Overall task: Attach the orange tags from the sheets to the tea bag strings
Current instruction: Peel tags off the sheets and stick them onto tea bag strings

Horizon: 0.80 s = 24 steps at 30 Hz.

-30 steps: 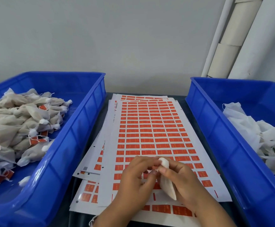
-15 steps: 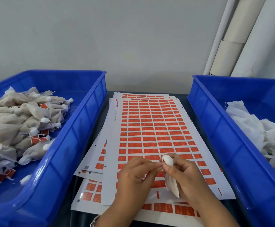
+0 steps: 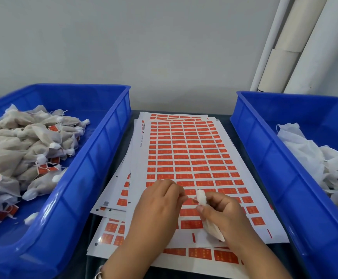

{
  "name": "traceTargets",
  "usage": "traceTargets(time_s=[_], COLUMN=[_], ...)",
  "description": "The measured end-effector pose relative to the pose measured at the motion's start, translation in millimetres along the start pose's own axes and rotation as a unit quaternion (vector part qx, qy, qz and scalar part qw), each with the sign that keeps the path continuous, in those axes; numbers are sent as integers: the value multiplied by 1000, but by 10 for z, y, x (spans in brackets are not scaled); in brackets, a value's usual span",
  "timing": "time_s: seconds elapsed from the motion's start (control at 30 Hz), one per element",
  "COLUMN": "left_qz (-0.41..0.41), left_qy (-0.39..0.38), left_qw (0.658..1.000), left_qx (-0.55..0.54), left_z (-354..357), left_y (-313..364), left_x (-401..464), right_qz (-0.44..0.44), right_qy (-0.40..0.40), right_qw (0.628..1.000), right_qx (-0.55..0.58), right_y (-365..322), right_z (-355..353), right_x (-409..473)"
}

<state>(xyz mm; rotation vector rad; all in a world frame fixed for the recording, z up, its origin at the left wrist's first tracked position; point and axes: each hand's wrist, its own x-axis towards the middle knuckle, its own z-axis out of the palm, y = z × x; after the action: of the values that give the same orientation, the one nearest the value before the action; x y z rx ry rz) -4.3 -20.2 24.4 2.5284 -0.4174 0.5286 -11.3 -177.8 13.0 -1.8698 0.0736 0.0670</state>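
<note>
A stack of white sheets (image 3: 186, 150) printed with rows of orange tags lies between two blue bins. Over its near part my right hand (image 3: 222, 212) holds a white tea bag (image 3: 201, 196) by its neck, the gathered top pointing up and the body hanging below my palm. My left hand (image 3: 160, 200) pinches the thin string that runs from the bag's top, a short gap away from it. Some tag places in the sheet's lowest rows are bare white.
The blue bin on the left (image 3: 95, 158) holds a heap of tea bags (image 3: 23, 150), several with orange tags on their strings. The blue bin on the right (image 3: 265, 154) holds white bags (image 3: 315, 158). Pale tubes (image 3: 289, 43) lean on the wall at the back right.
My hands have come apart a little: the left has drawn the string out leftward from the bag's top. The view has shifted slightly to the left.
</note>
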Motion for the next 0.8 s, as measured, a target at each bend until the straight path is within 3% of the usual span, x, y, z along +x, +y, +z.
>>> traceTargets(time_s=[0.13, 0.27, 0.4, 0.5, 0.57, 0.67, 0.8], left_qz=[-16, -31, -70, -30, -5, 10, -113], left_qy=[-7, 20, -26, -34, -32, -16, -35], left_qw=[999, 999, 997, 997, 996, 993, 960], left_qx=[28, 40, -29, -67, -79, -116, -254], left_z=[-89, -178, -187, -195, -234, -249, -29], left_y=[-114, -113, -61, 23, 110, 216, 372], left_x=[98, 177, 205, 200, 192, 183, 153], right_qz=[14, 19, 1, -1, 7, 18, 34], right_qy=[-12, -78, -164, -227, -214, -153, -92], right_qw=[1000, 991, 982, 949, 928, 927, 923], right_qx=[23, 104, 94, 217, 304, 341, 373], right_y=[-40, -61, -89, -120, -151, -210, -182], right_z=[-23, -41, -116, -144, -138, -154, -309], right_x=[-9, -31, -49, -68, -78, -139, -339])
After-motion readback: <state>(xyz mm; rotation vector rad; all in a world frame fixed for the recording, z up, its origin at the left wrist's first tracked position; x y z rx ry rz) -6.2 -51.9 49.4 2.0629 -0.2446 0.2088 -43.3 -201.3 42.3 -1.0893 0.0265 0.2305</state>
